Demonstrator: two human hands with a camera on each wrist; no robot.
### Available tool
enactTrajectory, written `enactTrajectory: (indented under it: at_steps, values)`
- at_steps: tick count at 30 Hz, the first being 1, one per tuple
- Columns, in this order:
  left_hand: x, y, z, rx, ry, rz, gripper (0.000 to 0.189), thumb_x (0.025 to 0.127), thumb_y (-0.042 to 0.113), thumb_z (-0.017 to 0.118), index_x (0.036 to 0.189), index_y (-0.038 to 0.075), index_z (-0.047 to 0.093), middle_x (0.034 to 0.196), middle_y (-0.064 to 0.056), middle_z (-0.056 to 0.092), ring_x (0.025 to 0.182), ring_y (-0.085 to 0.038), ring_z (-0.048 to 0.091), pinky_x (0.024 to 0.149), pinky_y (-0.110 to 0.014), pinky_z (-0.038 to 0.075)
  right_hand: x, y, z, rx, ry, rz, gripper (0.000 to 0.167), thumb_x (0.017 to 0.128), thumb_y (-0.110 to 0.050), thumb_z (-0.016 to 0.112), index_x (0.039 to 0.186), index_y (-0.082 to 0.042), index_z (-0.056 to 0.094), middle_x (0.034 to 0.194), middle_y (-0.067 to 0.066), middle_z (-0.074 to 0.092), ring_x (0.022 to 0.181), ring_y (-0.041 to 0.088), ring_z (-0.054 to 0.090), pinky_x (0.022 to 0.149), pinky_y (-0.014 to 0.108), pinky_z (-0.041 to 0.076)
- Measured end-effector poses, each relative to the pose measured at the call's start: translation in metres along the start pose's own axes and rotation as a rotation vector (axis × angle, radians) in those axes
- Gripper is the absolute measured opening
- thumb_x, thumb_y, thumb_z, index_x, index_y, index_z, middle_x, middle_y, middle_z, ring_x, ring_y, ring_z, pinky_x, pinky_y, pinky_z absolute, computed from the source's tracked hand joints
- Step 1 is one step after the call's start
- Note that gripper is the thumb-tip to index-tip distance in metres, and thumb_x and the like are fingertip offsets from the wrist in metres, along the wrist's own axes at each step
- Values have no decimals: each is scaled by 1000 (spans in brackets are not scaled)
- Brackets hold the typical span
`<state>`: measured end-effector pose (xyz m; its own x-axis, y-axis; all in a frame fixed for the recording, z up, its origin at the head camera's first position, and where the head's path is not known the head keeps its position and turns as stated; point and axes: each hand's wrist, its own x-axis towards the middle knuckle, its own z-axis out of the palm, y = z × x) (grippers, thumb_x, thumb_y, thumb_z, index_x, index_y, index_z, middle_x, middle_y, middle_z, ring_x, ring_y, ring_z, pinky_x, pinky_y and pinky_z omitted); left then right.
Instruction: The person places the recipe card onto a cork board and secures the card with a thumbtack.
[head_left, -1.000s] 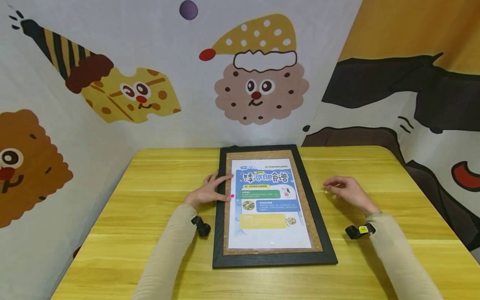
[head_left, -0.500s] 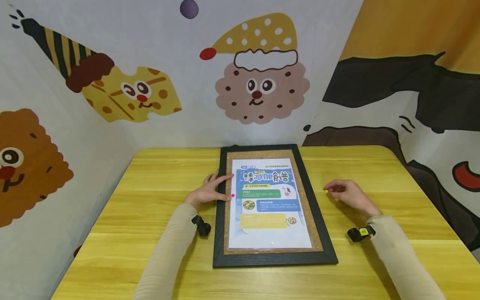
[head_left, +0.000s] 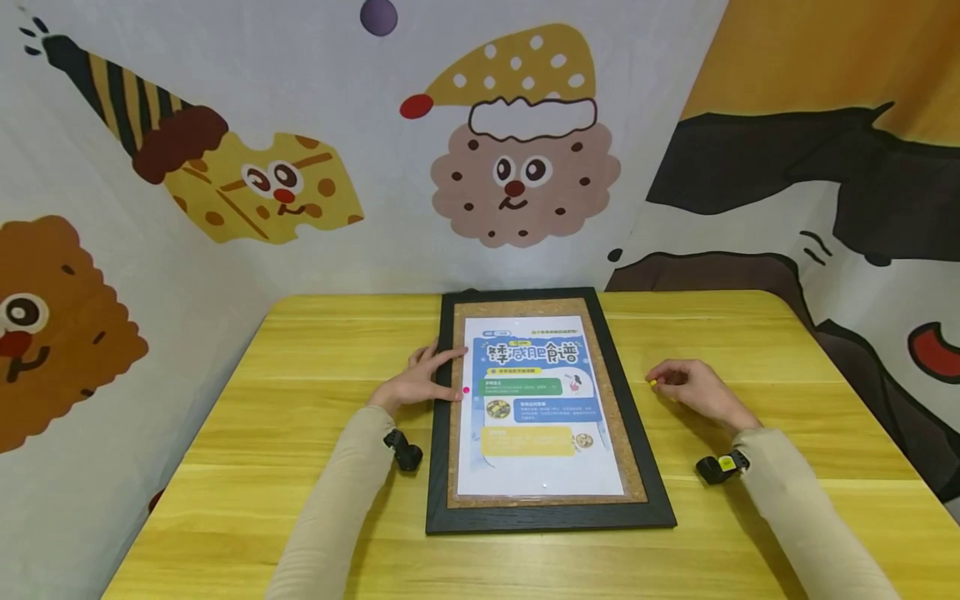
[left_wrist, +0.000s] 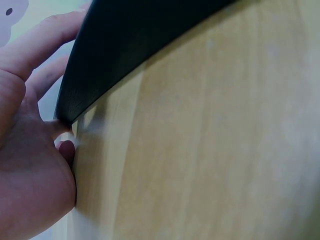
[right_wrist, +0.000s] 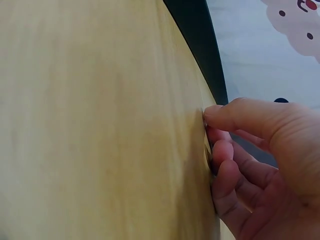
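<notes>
A: How is the light looking in the head view?
B: It is falling moderately bright and even on the table (head_left: 247, 417), and the sleeves (head_left: 330, 500) are casting soft shadows there. The small print on the paper sheet (head_left: 536, 417) is blurring.
A: And the wrist views?
B: In the left one, the wood grain is smearing and the lower right corner is appearing darker. In the right one, a dull shadow is lying beside the right hand (right_wrist: 292, 167).
A: Is anything bending?
B: Yes, the black frame (left_wrist: 125, 45) is appearing curved in both.

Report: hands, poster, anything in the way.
Left hand on framed board. Right hand pinches yellow pin, off board. Poster flat, pink pin at left edge. No obstruction seen.
</notes>
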<state>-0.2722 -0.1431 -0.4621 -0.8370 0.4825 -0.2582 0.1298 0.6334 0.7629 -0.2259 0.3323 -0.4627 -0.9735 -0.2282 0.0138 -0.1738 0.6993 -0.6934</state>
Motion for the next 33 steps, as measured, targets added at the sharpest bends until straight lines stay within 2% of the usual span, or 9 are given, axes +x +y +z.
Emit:
enactTrajectory:
  at_steps: [14,23,29,33]
  values:
    - [-1,-1,1,-3,6,-17,85,81,34,78,152,31,32,160,-13,-11,142,-37,-13,103,-71,10,-1,2,2,66,22,13,14,90,-5,67,103,1,64,90,13,63,78,22,56,57,27,46]
    - [0,1,0,-14,8,-41,86,80,34,79,152,32,33,160,-12,-11,142,-36,-12,103,-71,10,3,-2,9,108,37,-20,13,91,-4,66,103,1,62,93,14,64,77,22,59,57,28,47]
    - [-1,2,0,-35,4,-27,85,80,32,79,152,32,33,160,-12,-12,142,-36,-14,103,-71,9,4,-6,13,121,42,-63,12,90,-3,66,101,2,63,93,13,65,78,19,60,59,26,48]
    - [-1,2,0,-32,-2,-16,85,81,31,78,152,31,32,160,-12,-12,142,-36,-15,103,-71,9,5,-11,14,157,28,-62,14,90,-3,66,103,2,62,94,15,65,76,19,60,57,27,47]
